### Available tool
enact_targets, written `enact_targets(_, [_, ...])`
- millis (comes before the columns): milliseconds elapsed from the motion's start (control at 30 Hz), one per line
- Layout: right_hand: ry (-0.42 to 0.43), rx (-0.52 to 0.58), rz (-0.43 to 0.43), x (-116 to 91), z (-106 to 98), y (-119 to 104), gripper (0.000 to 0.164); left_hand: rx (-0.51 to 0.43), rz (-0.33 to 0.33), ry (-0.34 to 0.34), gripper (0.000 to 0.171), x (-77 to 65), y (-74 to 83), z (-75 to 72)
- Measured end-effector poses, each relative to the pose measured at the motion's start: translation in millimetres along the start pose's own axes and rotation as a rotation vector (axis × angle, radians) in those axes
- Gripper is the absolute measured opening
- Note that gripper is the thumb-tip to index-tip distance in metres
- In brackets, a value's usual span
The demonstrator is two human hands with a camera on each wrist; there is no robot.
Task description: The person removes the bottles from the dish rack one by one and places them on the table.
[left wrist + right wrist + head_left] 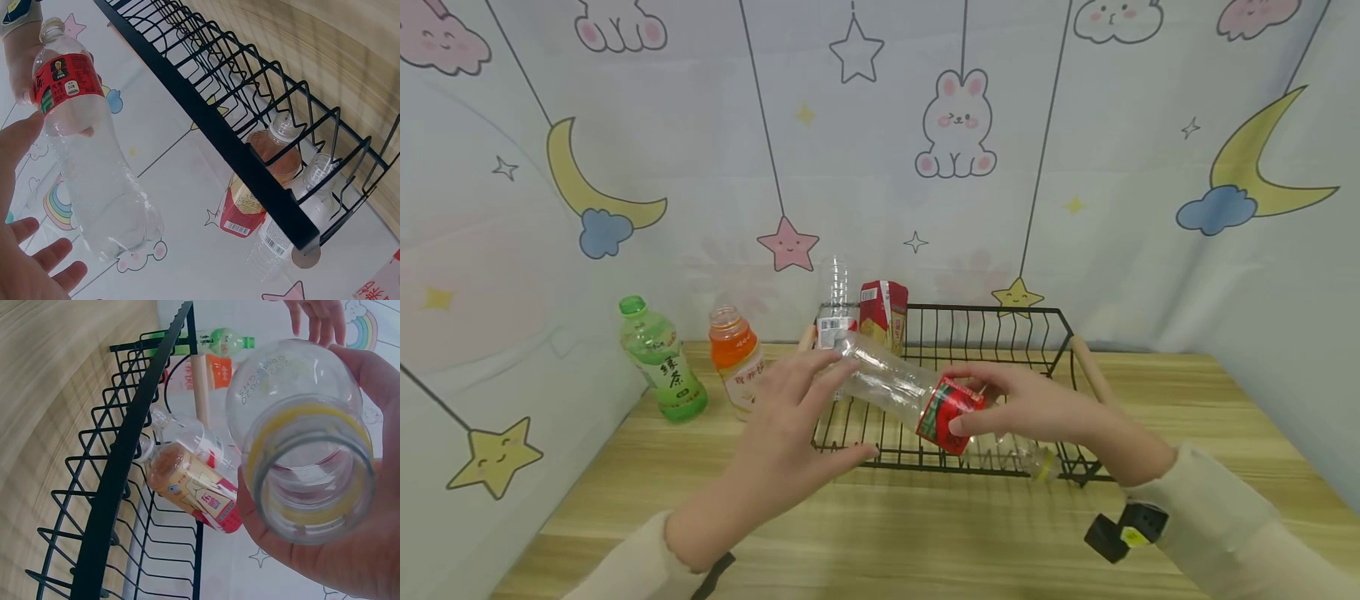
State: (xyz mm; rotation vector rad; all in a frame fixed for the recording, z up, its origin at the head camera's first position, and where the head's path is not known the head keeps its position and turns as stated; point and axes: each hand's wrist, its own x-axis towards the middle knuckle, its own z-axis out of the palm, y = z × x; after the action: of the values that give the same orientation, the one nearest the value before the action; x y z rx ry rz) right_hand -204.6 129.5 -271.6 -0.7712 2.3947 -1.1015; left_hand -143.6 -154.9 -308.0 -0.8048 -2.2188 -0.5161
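Left hand: fingers spread, gripping nothing, near the base of the red-label bottle; whether it touches cannot be told. A hurried grab might shove that base aside, since only one of the hands has hold.

Right hand: grasping the red-label bottle round its label. The thin plastic may dent if squeezed hard, or roll if the label proves slick.

Bottle mouth: looks uncapped and tilts low toward the right, base raised toward the left; any leftover drops could drip out.

Wire rack: beneath the held bottle. Lowered at this slant, the neck might catch on a wire and twist the bottle loose.

Inverted pair: clear bottle and red-and-gold bottle, side by side, neck-down in the rack's left end. The held base points their way; pushing leftward would probably jostle them, and standing on their necks they could lean over.

Counter standers: orange-topped bottle, then green bottle, left of the rack. A wide outward sweep of the left hand could topple the orange-topped one into its neighbour.
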Motion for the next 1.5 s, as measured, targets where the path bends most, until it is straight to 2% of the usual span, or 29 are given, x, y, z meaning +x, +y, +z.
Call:
enact_targets(167, [-0.023,-0.005,-0.032,-0.5,3.1,0.9,0.069,0.014,0.027,-0.01,0.087,-1.1,1.8,3.6])
enact_targets(433, [-0.064,0.014,0.001,-0.2,7.9,3.7,0.068,0.024,0.031,-0.031,0.087,-1.0,5.5,7.0])
enact_targets(700, [-0.103,0.008,0.006,-1.9,10.0,1.0,0.068,0.044,0.073,-0.044,0.087,-2.8,7.5,13.6])
enact_targets(1067, [-0.15,0.01,-0.015,-3.2,14.6,-1.9,0.064,0.067,0.088,-0.085,0.082,-5.9,10.1,17.2])
enact_targets(1500, [-0.168,0.005,-0.033,-4.2,16.9,-4.2,0.062,0.105,0.11,-0.061,0.08,-8.0,10.6,20.9])
